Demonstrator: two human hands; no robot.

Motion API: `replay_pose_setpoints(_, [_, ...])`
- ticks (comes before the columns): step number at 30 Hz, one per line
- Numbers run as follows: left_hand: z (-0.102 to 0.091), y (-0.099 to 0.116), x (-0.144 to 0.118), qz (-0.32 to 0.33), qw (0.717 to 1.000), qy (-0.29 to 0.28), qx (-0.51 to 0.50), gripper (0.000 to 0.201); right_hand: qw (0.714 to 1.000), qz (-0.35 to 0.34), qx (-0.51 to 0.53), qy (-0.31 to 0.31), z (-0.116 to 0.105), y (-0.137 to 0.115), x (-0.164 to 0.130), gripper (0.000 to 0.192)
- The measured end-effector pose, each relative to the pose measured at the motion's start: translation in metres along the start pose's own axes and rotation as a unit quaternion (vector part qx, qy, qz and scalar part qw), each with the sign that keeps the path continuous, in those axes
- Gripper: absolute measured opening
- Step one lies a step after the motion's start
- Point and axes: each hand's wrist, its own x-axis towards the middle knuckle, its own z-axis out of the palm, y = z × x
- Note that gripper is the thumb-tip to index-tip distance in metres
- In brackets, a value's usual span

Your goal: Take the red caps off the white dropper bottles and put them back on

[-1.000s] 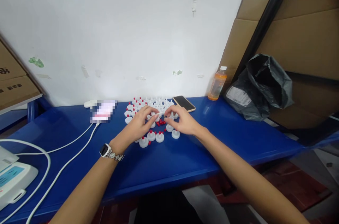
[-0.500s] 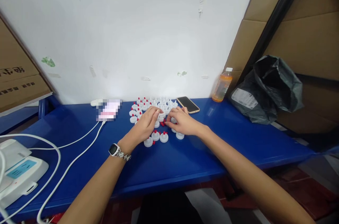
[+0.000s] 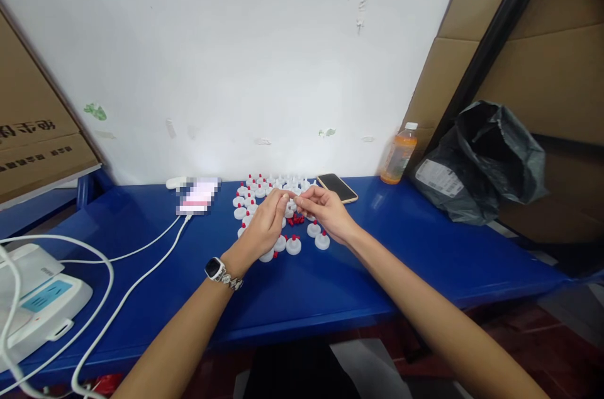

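My left hand (image 3: 265,221), a watch on its wrist, is closed with its fingertips around a white round cap (image 3: 290,204), which they partly hide. Close against it from the right, my right hand (image 3: 325,210) pinches at the top of that cap; whatever lies between its fingertips is too small to make out. Below the hands is a small heap of loose red tips (image 3: 296,219) on the blue table. Around them stand several white caps with red tips, such as the cap (image 3: 293,245) in front and another cap (image 3: 322,240) at right. Farther back, white caps (image 3: 295,184) have bare nozzles.
A dark-screened phone (image 3: 337,187) lies behind my right hand. An orange drink bottle (image 3: 399,153) and a grey plastic bag (image 3: 476,166) stand at right. At left are a blurred-out phone (image 3: 198,196), white cables (image 3: 136,295) and a white power strip (image 3: 51,298) on the blue table (image 3: 330,298).
My right hand has risen from beside the red tips to meet the cap in my left hand. More of the red heap shows now. The view has shifted slightly.
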Motion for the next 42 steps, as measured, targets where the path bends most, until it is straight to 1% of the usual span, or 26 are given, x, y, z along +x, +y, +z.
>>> replay_pose_setpoints(2, [0.0,0.001,-0.002,-0.009,1.0,0.001,0.003,0.042,1.0,-0.005,0.01,0.014,0.004,0.001,-0.001,0.041])
replay_pose_setpoints(5, [0.001,0.001,-0.004,-0.045,0.998,-0.025,0.024,0.042,0.999,-0.023,0.018,0.028,0.008,0.002,-0.003,0.041])
replay_pose_setpoints(7, [0.002,0.001,-0.004,-0.064,0.997,-0.029,0.03,0.041,0.999,-0.037,0.016,0.031,0.011,0.003,-0.005,0.04])
replay_pose_setpoints(12, [0.01,0.005,-0.003,-0.072,0.997,-0.017,-0.019,0.041,0.997,-0.066,-0.002,0.04,0.015,0.002,-0.007,0.041])
replay_pose_setpoints(15, [0.008,0.006,-0.001,-0.077,0.996,-0.025,-0.024,0.045,0.996,-0.073,-0.039,0.025,0.012,-0.004,-0.008,0.041])
replay_pose_setpoints(18, [-0.002,0.004,0.002,-0.065,0.997,-0.026,-0.012,0.052,0.99,-0.078,-0.118,-0.009,0.001,-0.011,-0.009,0.036])
replay_pose_setpoints(20, [-0.011,0.001,0.004,-0.058,0.998,-0.014,0.004,0.055,0.975,-0.082,-0.204,-0.038,-0.01,-0.013,-0.01,0.027])
replay_pose_setpoints(23, [-0.021,-0.002,0.005,-0.053,0.998,-0.014,0.035,0.055,0.937,-0.078,-0.327,-0.097,-0.021,-0.013,-0.016,0.014])
replay_pose_setpoints(25, [-0.023,-0.004,0.004,-0.043,0.998,-0.018,0.043,0.053,0.916,-0.068,-0.371,-0.135,-0.023,-0.013,-0.019,0.011])
replay_pose_setpoints(27, [-0.022,-0.006,0.004,-0.034,0.998,-0.019,0.043,0.053,0.902,-0.063,-0.399,-0.153,-0.023,-0.012,-0.021,0.009])
replay_pose_setpoints(28, [-0.02,-0.008,0.003,-0.03,0.998,-0.02,0.043,0.053,0.897,-0.068,-0.411,-0.149,-0.023,-0.012,-0.02,0.01])
replay_pose_setpoints(29, [-0.018,-0.009,0.003,-0.027,0.998,-0.021,0.044,0.053,0.892,-0.077,-0.425,-0.132,-0.023,-0.012,-0.019,0.011])
replay_pose_setpoints(30, [-0.017,-0.01,0.004,-0.024,0.998,-0.023,0.047,0.053,0.888,-0.089,-0.44,-0.102,-0.024,-0.012,-0.017,0.014])
replay_pose_setpoints(32, [-0.014,-0.011,0.004,-0.02,0.998,-0.032,0.055,0.052,0.871,-0.106,-0.478,-0.021,-0.029,-0.009,-0.011,0.018])
replay_pose_setpoints(34, [-0.013,-0.012,0.005,-0.015,0.997,-0.039,0.064,0.05,0.846,-0.093,-0.524,0.036,-0.036,-0.005,-0.005,0.016])
replay_pose_setpoints(36, [-0.011,-0.012,0.005,-0.008,0.996,-0.043,0.074,0.047,0.826,-0.064,-0.558,0.038,-0.043,0.001,0.001,0.015])
replay_pose_setpoints(38, [-0.01,-0.013,0.005,-0.005,0.996,-0.041,0.082,0.043,0.823,-0.04,-0.567,0.017,-0.049,0.007,0.006,0.014])
replay_pose_setpoints(40, [-0.009,-0.015,0.006,-0.004,0.995,-0.038,0.087,0.04,0.835,-0.03,-0.549,0.001,-0.052,0.01,0.009,0.012])
replay_pose_setpoints(42, [-0.009,-0.016,0.006,0.0,0.995,-0.038,0.089,0.037,0.861,-0.039,-0.507,0.009,-0.052,0.011,0.011,0.01])
